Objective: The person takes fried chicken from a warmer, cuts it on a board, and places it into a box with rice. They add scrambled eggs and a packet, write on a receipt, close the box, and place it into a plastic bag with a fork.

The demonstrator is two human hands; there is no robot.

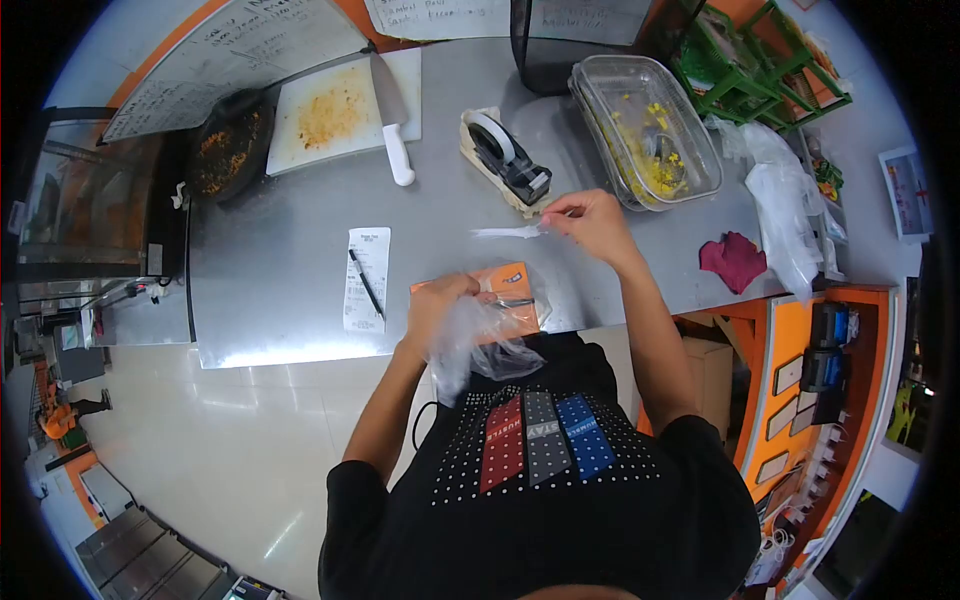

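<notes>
My left hand (436,312) is closed on the gathered edge of a clear plastic bag (468,345) at the table's front edge. An orange box (507,282) lies in or under that bag; the film makes it hard to tell which. Between thumb and fingertips, my right hand (597,228) pinches the end of a thin whitish piece (505,232), held low over the metal table. Its exact kind cannot be made out. Just beyond it stands a black tape dispenser (508,160) with a roll of tape.
On the table (270,270) lie a receipt (366,250) with a pen (366,283), a cutting board (320,110) with a knife (392,125), and a dark pan (225,150). At right are a clear food tub (650,130), a maroon cloth (733,262) and plastic bags (785,205).
</notes>
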